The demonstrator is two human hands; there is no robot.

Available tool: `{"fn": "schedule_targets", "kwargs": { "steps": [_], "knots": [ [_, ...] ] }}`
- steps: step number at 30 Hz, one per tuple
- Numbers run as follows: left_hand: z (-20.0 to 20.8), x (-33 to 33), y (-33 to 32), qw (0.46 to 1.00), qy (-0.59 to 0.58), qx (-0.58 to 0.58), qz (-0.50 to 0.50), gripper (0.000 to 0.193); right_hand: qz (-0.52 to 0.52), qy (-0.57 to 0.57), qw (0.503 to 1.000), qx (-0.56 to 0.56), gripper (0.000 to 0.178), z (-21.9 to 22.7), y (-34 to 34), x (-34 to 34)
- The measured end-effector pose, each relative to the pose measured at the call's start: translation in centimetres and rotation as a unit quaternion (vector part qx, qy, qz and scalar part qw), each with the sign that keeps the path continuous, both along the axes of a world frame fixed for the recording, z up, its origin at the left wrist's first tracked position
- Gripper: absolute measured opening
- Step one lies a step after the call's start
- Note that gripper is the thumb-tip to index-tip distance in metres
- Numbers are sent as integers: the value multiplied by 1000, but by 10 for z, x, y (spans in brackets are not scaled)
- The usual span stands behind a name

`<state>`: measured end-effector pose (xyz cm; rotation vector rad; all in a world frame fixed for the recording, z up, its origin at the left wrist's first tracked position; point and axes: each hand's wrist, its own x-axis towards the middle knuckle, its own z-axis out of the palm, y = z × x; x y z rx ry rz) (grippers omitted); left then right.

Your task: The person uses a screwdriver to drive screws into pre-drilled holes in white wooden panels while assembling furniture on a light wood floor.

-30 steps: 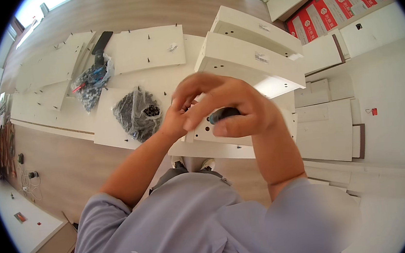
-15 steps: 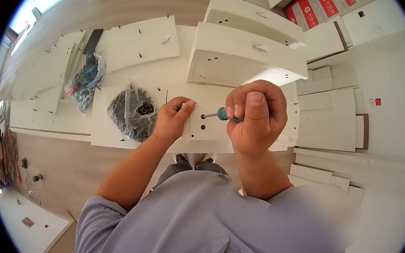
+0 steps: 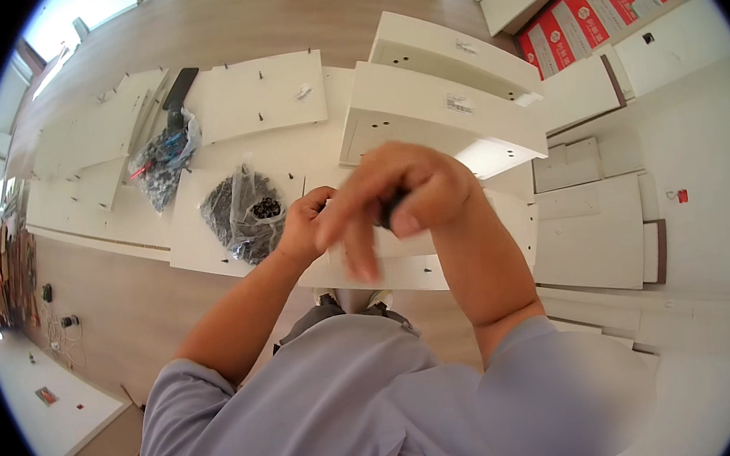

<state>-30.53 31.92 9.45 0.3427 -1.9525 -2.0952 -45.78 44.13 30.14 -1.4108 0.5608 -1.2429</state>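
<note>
Right now both hands are up in front of the chest, close together over the white panel lying on the floor. The right hand is curled around a small dark tool handle, thumb pressed on it, two fingers blurred and splayed downward; that grip is clenched on the handle, likely to turn it. The left hand sits just beside, fingers bunched as if steadying something tiny, though what they pinch is hidden. A clear bag of dark fittings lies near the left wrist, within easy reach, and a second bag rests farther off.
</note>
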Motion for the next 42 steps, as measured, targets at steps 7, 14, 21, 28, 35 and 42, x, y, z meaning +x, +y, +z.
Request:
{"fn": "schedule_targets", "kwargs": {
  "steps": [7, 14, 21, 28, 35, 42],
  "knots": [
    [22, 7, 7, 995, -80, -37, 35, 21, -242, -72, 968, 0, 38, -8, 4, 35],
    [25, 9, 13, 998, -42, 25, 51, 23, -476, -67, 876, -45, 36, -14, 17, 70],
    [23, 13, 14, 995, -81, -4, 54, 27, -637, -31, 760, -124, 30, -30, 23, 86],
    [23, 3, 8, 994, -100, -5, 35, 26, -708, -102, 682, -150, 20, -32, 36, 91],
    [4, 29, -7, 929, -119, 315, 154, 24, -674, -265, 674, -149, 29, 0, 97, 54],
    [-2, 134, 22, 857, -206, 394, 262, 17, -706, -349, 612, -65, 28, -21, 212, 44]
  ]
}}
